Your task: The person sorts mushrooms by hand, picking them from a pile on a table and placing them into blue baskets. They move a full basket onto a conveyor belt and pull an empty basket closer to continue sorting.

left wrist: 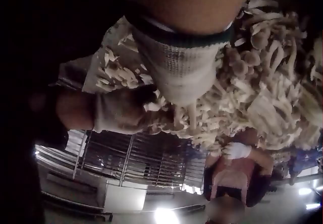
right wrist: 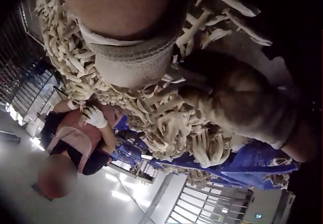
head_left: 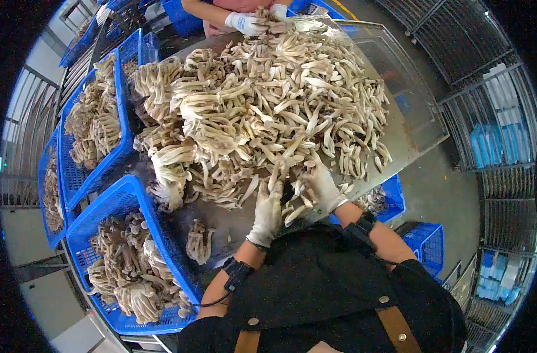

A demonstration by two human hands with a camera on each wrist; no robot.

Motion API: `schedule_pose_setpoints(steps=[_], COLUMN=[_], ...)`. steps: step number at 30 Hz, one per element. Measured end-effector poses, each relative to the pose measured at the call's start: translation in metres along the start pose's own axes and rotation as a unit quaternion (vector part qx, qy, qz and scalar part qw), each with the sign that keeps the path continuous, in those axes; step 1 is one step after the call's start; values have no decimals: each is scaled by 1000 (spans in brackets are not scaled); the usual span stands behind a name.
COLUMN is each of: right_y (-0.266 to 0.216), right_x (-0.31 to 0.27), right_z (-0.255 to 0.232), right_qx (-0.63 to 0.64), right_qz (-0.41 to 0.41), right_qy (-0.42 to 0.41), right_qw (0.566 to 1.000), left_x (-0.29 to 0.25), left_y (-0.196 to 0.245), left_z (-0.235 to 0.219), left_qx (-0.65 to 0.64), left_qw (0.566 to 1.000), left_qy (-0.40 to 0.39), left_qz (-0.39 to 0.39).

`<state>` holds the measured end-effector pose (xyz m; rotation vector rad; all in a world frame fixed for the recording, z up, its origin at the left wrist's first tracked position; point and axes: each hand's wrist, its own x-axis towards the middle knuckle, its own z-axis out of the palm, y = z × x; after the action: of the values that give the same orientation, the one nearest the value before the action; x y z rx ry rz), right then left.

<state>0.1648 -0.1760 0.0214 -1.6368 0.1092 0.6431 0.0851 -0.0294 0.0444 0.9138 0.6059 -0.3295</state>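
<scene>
A large heap of pale, long-stemmed mushrooms (head_left: 251,112) covers the metal table (head_left: 412,132). At its near edge both gloved hands work close together. My left hand (head_left: 268,212) grips a mushroom (head_left: 273,175) whose stem stands up from the fingers. Just to its right, my right hand (head_left: 322,187) curls inward and pinches a mushroom (head_left: 309,165) at its fingertips. Loose stems (head_left: 298,213) lie between and below the hands. The left wrist view shows the right glove (left wrist: 118,114) beside stems; the left glove's curled fingers (right wrist: 202,98) appear in the right wrist view.
Blue baskets of mushroom clusters line the left, the nearest with a high rim (head_left: 136,182). A small cluster (head_left: 199,241) lies beside it. Another blue crate (head_left: 395,197) sits under the table's right edge. Across the table, another person's gloved hands (head_left: 248,23) hold mushrooms. Racks (head_left: 497,129) stand right.
</scene>
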Motion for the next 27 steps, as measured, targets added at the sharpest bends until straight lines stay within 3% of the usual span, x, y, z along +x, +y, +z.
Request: schedule_pose_setpoints(steps=[2,4,5,7,8,10,11,12,13,14,15,17,19,21,23,24,25,27], right_y=[37,-17,5,0,7,-27,-18,-24,-23,-23,-25,-21,7,30,68,64,40,28], right_x=[23,4,30,37,52,49,60,68,63,58,60,63,49,57,79,85,84,93], right_z=[-15,-10,-24,-34,-47,-52,-63,-70,-75,-80,-77,-71,-59,-61,-60,-54,-64,-66], right_qx=[-125,22,15,274,253,307,130,-51,-234,-403,-491,-641,-729,-711,-689,-744,-625,-653], right_qz=[-139,-66,-55,-49,-48,-40,-61,-83,-165,-242,-221,-174,-268,-282,-331,-297,-300,-308], right_qy=[59,78,80,30,31,-27,-24,-23,-15,24,-58,-222,-270,-275,-226,-223,-289,-302], right_qw=[981,995,995,960,966,950,989,995,958,882,841,714,570,583,605,556,660,623], left_x=[27,28,23,51,60,67,72,77,79,80,81,91,98,105,90,82,69,69], left_y=[-27,-22,-9,-9,-9,5,7,9,9,9,8,-5,-8,-17,-13,-9,4,-15], left_z=[-13,-6,4,-11,-11,2,7,9,10,11,12,6,5,6,4,7,14,-12], left_qx=[-31,-31,-16,25,82,139,140,182,216,250,284,179,178,109,136,179,318,449], left_qw=[997,989,983,990,981,964,961,953,942,930,918,950,949,940,953,939,907,834], left_qy=[2,10,17,63,89,123,127,133,142,150,157,129,162,197,218,223,231,235], left_qz=[74,146,182,127,154,189,200,202,213,222,229,219,203,257,164,190,149,220])
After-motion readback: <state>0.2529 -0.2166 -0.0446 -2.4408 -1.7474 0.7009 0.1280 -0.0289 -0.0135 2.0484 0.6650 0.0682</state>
